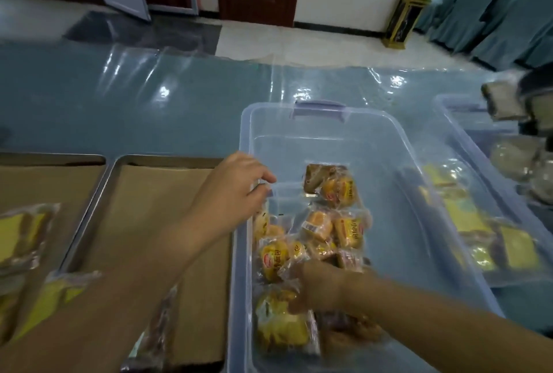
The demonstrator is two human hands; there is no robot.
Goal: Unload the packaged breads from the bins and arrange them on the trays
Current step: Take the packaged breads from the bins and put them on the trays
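Observation:
A clear plastic bin (389, 145) with a purple handle stands in front of me, holding several packaged breads (338, 229), mostly small yellow buns in clear wrappers. My left hand (236, 184) reaches over the bin's left rim and seems to pinch the top edge of a packet (264, 224) leaning against the wall. My right hand (320, 286) is low in the bin, fingers curled on a larger yellow packet (279, 324). Left of the bin, a paper-lined tray (155, 211) carries a yellow packet (59, 292) and a dark one (158, 330) at its near end.
A second tray (45, 181) at far left holds yellow packets (18, 238). Another clear bin (466, 169) with yellow packets stands to the right. Above it a blurred dark shape (535, 85) is beside a packet. Everything rests on a table under shiny plastic sheeting (134, 97).

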